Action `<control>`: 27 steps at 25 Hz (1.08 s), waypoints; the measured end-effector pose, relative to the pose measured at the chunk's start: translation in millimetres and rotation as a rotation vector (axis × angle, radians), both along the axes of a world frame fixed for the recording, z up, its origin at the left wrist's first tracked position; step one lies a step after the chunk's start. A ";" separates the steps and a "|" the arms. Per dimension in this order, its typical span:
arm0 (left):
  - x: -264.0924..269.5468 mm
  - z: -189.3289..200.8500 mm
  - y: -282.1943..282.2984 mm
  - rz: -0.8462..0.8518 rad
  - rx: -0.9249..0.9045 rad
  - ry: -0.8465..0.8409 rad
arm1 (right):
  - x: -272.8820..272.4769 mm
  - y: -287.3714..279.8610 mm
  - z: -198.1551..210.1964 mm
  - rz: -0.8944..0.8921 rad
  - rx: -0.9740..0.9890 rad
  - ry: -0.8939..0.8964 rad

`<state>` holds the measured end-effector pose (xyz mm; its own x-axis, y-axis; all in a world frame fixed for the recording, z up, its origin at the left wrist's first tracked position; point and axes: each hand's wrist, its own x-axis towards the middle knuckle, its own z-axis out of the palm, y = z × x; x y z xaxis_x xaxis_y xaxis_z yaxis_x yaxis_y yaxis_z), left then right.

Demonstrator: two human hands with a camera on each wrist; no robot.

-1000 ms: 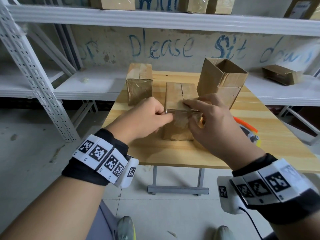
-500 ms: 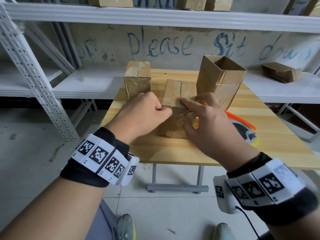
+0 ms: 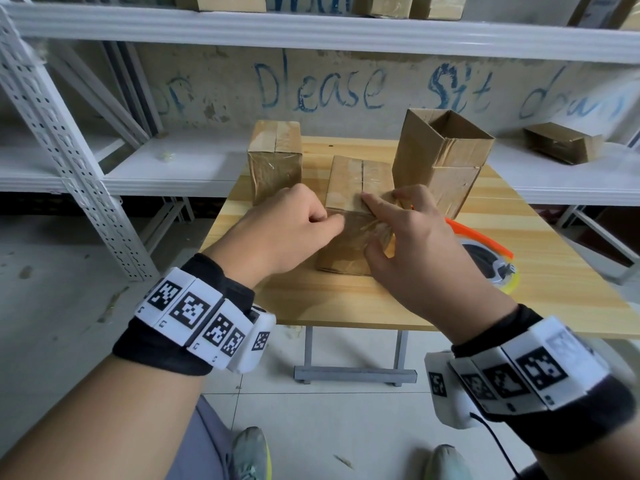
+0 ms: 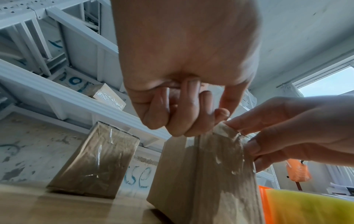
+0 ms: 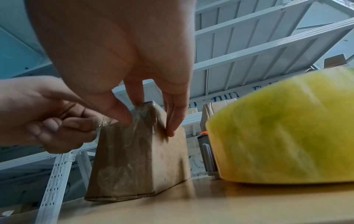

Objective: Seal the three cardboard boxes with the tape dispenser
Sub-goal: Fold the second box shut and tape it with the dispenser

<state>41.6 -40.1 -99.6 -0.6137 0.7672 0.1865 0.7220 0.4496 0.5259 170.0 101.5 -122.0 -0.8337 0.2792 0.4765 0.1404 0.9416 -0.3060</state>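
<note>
Three boxes are sitting on the table (image 3: 346,299): left (image 3: 275,161), middle (image 3: 356,188), open right one (image 3: 443,157). One dispenser (image 3: 485,261) is lying at three o'clock, two hands are working.

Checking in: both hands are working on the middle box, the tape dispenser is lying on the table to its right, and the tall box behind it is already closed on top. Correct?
Not quite. The tall box is open on top; the head view looks straight into it. The rest holds: the left hand and right hand are on the middle box, with the tape dispenser lying on the table to its right.
</note>
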 end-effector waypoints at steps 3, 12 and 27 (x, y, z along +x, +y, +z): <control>-5.2 -0.7 -3.3 -0.061 0.008 -0.105 | -0.8 1.0 -0.2 0.004 -0.009 0.002; -35.4 -3.9 -22.2 -0.046 0.159 -0.152 | -2.0 3.5 -0.6 0.014 0.001 -0.004; -23.3 -7.6 -9.9 -0.075 0.297 -0.351 | -2.7 0.8 1.7 0.040 0.022 -0.056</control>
<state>18.3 -50.1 -107.2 -0.6235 0.7570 0.1955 0.5021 0.1960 0.8423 167.2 102.4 -120.3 -0.8697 0.2349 0.4341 0.1187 0.9532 -0.2781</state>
